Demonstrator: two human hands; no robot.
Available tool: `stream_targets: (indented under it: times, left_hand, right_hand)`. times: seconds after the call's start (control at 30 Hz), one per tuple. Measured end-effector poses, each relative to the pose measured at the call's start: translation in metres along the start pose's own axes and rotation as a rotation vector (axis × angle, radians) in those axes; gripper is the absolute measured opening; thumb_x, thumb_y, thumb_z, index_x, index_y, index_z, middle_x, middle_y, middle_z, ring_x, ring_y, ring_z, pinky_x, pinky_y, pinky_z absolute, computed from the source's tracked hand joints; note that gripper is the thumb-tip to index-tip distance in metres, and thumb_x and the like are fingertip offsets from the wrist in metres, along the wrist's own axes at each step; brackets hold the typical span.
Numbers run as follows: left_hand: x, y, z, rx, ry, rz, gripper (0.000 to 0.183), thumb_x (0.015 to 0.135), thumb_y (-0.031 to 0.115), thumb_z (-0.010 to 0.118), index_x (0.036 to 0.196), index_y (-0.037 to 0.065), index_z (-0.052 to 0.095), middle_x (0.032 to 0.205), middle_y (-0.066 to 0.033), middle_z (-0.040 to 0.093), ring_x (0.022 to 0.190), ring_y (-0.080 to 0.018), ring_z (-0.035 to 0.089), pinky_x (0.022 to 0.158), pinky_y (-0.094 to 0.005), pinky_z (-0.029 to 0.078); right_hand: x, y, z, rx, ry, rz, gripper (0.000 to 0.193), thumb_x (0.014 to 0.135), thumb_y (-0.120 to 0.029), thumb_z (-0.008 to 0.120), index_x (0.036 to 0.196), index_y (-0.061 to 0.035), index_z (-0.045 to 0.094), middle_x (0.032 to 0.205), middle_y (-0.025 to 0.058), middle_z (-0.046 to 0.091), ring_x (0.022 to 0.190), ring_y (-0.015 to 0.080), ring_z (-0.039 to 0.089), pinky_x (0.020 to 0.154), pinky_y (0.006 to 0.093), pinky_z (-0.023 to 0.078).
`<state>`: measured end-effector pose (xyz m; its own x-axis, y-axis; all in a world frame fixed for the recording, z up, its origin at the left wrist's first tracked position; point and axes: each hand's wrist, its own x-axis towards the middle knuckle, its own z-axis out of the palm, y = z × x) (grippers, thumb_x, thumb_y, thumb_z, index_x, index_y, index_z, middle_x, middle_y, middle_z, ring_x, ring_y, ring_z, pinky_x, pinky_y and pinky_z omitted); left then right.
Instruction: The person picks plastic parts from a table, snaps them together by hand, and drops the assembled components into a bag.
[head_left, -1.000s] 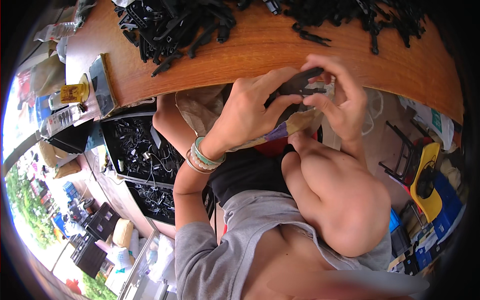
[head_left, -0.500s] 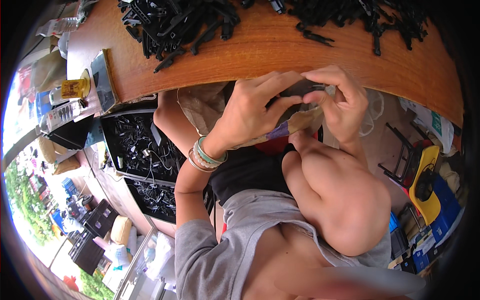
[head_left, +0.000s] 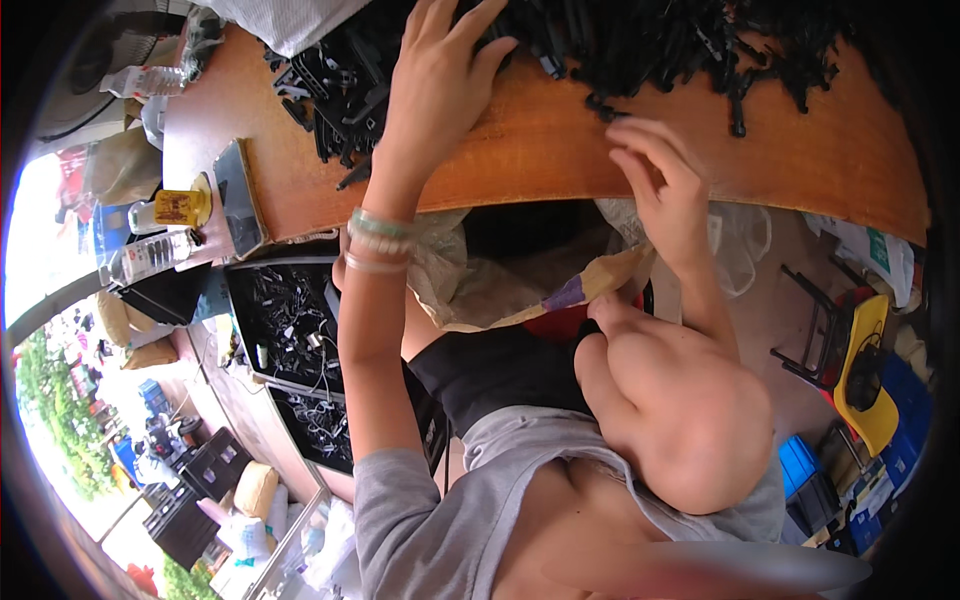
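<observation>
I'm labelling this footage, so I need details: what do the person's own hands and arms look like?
The left hand is ungloved, with a green bracelet, a white beaded bracelet and a pale bangle at the wrist, and a short grey sleeve higher up. The right hand is ungloved, no bracelet showing.

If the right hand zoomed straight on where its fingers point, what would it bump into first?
The right hand would probably meet the pile of black parts on the wooden table first. The hand's height is hard to tell, so it might pass over them.
</observation>
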<state>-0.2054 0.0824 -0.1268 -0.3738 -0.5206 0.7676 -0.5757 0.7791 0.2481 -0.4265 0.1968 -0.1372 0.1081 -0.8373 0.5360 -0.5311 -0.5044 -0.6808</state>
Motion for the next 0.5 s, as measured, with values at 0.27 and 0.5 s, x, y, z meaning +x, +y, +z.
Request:
stream_targets:
  times: [0.27, 0.5]
  left_hand:
    - [0.035, 0.0, 0.035, 0.383, -0.369, -0.168, 0.057, 0.091, 0.044, 0.054, 0.136, 0.011, 0.047, 0.139, -0.0222, 0.041, 0.125, -0.0449, 0.037, 0.104, -0.0525, 0.032]
    - [0.014, 0.028, 0.026, 0.191, -0.392, -0.094, 0.05, 0.088, 0.035, 0.062, 0.13, 0.009, 0.051, 0.133, -0.0205, 0.046, 0.124, -0.0449, 0.039, 0.102, -0.051, 0.036]
  right_hand:
    - [-0.006, 0.021, 0.013, -0.258, 0.017, -0.084, 0.022, 0.072, -0.002, 0.072, 0.093, -0.0044, 0.066, 0.091, 0.0037, 0.06, 0.086, 0.0246, 0.055, 0.074, 0.036, 0.045]
    - [-0.009, 0.012, 0.02, -0.214, -0.048, -0.114, 0.022, 0.072, -0.003, 0.073, 0.093, -0.0041, 0.066, 0.092, 0.0035, 0.059, 0.087, 0.0243, 0.054, 0.074, 0.0356, 0.044]
